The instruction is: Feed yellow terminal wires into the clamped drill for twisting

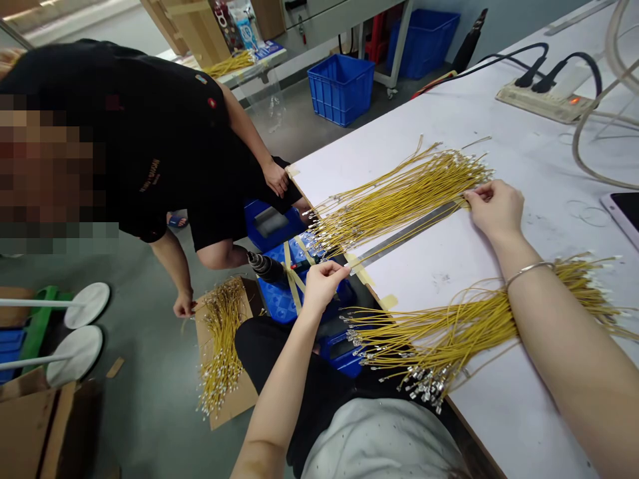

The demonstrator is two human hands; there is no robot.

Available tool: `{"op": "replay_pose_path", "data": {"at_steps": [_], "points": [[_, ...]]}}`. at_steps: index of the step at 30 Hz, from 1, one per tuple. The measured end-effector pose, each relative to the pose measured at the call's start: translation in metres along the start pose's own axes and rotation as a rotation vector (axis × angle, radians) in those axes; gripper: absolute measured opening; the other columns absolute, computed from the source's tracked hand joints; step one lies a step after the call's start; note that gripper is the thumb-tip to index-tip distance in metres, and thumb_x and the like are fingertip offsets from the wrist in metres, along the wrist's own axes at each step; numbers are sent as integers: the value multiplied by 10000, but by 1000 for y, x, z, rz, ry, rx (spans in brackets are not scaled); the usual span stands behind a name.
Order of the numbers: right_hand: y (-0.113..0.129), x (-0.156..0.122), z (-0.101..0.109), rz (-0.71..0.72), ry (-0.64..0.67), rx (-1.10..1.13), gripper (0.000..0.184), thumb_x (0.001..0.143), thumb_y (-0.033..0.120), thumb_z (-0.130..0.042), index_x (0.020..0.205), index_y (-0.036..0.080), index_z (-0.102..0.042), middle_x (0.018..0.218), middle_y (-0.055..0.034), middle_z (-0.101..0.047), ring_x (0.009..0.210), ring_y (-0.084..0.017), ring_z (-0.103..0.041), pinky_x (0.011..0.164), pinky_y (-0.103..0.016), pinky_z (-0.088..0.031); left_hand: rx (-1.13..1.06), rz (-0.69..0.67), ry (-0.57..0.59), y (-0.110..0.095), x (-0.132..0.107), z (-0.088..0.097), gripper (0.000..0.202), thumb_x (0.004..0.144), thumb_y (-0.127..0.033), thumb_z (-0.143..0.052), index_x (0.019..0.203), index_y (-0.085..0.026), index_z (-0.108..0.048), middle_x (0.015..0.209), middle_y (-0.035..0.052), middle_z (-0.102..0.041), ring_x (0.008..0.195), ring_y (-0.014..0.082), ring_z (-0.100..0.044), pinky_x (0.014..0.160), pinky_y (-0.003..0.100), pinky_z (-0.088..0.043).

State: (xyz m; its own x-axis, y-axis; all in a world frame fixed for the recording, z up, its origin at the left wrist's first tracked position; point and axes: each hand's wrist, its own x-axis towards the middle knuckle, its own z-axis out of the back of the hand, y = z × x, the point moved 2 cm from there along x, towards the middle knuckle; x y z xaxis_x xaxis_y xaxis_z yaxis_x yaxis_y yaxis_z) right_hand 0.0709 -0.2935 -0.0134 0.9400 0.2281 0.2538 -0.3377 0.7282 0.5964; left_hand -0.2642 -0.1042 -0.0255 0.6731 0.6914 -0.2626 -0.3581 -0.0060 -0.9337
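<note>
A single yellow wire (405, 235) is stretched between my hands, alongside a steel ruler (394, 238) lying on the white table. My left hand (323, 285) pinches one end of the wire at the table's edge. At the ruler's far end, my right hand (494, 207) pinches the other end. Just beyond the ruler lies a bundle of yellow wires (404, 193) with small terminals at their ends. A second bundle of yellow wires (464, 326) rests nearer me, partly hidden under my right forearm, its metal terminals hanging over the edge.
A power strip (544, 100) with black plugs and a phone (626, 209) lie on the table (564, 176). A heat gun (267, 267) sits on a blue stool (279, 299). Another person (164, 133) stands at left, a hand by a cardboard box (244, 392) of wires.
</note>
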Motion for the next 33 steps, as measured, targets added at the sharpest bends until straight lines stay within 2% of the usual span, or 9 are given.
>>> {"op": "replay_pose_path", "data": {"at_steps": [8, 13, 24, 33], "points": [[-4, 3, -4, 6, -31, -18, 112, 767, 222, -711, 766, 154, -622, 725, -17, -565, 674, -133, -464, 787, -307, -414, -30, 3, 12, -1, -1, 0, 356, 685, -487, -726, 594, -152, -649, 543, -10, -501, 535, 96, -355, 529, 254, -254], [-9, 6, -6, 32, -24, -41, 128, 780, 253, -704, 776, 156, -620, 737, -30, -577, 673, -143, -469, 794, -324, -427, -76, 23, 50, -1, -1, 3, 415, 640, -553, -763, 622, -147, -675, 507, -27, -440, 518, 88, -309, 517, 250, -230], [-10, 8, -8, 54, 19, -97, 129, 825, 266, -666, 787, 157, -610, 749, -50, -551, 701, -154, -426, 879, -351, -409, -101, 18, 122, -1, -1, 12, 304, 652, -454, -748, 700, -154, -751, 658, 29, -633, 625, 127, -469, 602, 249, -362], [-14, 13, -12, 52, 119, -199, 155, 897, 279, -580, 851, 134, -610, 880, -124, -616, 900, -214, -507, 959, -381, -367, -87, 23, 103, -4, -1, 11, 270, 640, -422, -730, 672, -154, -744, 676, 40, -663, 625, 128, -463, 606, 251, -366]]}}
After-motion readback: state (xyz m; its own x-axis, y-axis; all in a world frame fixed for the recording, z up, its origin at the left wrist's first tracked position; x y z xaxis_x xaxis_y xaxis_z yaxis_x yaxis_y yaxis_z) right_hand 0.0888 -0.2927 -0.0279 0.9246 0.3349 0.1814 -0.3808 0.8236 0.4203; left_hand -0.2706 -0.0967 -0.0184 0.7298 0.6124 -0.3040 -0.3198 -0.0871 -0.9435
